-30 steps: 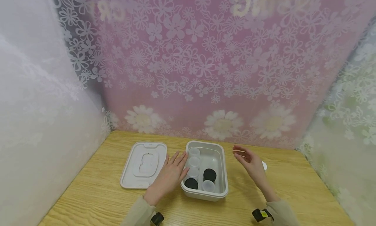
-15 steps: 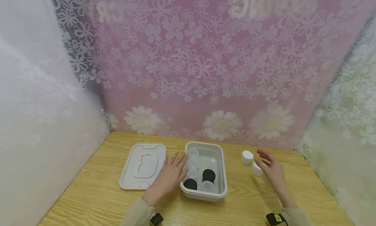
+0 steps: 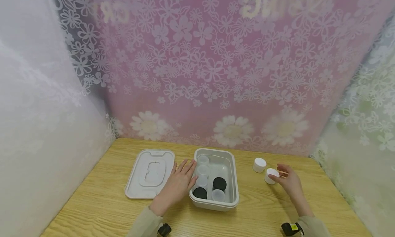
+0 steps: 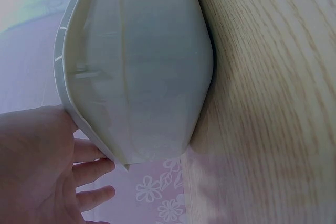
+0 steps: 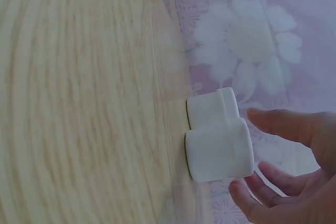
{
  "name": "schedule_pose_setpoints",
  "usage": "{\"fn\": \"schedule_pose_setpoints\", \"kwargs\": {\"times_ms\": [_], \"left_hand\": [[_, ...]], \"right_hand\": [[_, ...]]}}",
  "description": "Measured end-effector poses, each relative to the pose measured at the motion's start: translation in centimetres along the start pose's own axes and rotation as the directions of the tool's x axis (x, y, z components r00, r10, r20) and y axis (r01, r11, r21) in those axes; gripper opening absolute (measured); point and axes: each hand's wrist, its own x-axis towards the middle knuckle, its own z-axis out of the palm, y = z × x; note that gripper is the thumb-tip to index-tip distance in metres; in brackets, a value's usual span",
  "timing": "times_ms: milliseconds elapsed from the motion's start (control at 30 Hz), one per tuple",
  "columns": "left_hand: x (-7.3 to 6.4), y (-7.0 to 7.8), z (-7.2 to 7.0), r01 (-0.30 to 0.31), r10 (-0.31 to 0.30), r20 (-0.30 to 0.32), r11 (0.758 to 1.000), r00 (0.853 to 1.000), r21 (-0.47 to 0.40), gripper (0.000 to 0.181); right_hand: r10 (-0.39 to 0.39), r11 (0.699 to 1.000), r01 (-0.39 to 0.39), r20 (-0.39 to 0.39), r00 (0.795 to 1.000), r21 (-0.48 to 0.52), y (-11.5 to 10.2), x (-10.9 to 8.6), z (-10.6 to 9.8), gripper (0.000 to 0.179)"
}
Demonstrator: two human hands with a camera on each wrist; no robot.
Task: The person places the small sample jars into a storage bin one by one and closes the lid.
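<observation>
My left hand [image 3: 177,185] rests on the left rim of a pale plastic box [image 3: 237,182], fingers straight. From the left wrist view, its fingertips lie along the edge of the box wall [image 4: 152,77]. Over on the right, my right hand [image 3: 291,183] is at the nearer of two small white lidded jars [image 3: 269,177]. The right wrist view has this jar [image 5: 218,153] upright on the table, thumb [image 5: 283,124] to one side of its lid and fingertips close to the other. Just behind it stands the second white jar [image 3: 259,165].
Inside the box, several round containers with translucent tops [image 3: 202,170] stand along the left side. Two black-topped ones [image 3: 219,184] are toward the front, with a translucent one [image 3: 218,196] at front right. A pale box lid [image 3: 135,175] lies on the wooden table [image 3: 102,196] at left.
My right hand has moved right from beside the box, uncovering the white jars, then lowered to the nearer one. The left hand has stayed at the rim.
</observation>
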Motion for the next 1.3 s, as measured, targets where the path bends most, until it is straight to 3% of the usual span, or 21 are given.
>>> {"fn": "schedule_pose_setpoints", "kwargs": {"times_ms": [200, 433, 800, 1300], "left_hand": [[0.0, -0.1, 0.1, -0.005, 0.005, -0.002, 1.0, 1.0, -0.002, 0.056], [-0.1, 0.0, 0.0, -0.001, 0.001, 0.005, 1.0, 1.0, -0.008, 0.056], [-0.1, 0.0, -0.2, 0.006, -0.006, 0.006, 1.0, 1.0, -0.019, 0.056], [0.0, 0.0, -0.2, 0.003, -0.003, 0.002, 1.0, 1.0, -0.011, 0.054]], "right_hand": [[0.089, 0.995, -0.092, 0.078, 0.993, 0.041, 0.3, 0.1, -0.1, 0.076], [0.117, 0.991, -0.122, 0.087, 0.989, 0.057, 0.1, 0.2, 0.1, 0.073], [0.038, 0.996, -0.043, 0.075, 0.996, 0.073, -2.3, -0.6, -0.2, 0.074], [-0.063, 0.987, 0.043, 0.127, 0.99, 0.152, -5.5, -1.2, 1.5, 0.069]]}}
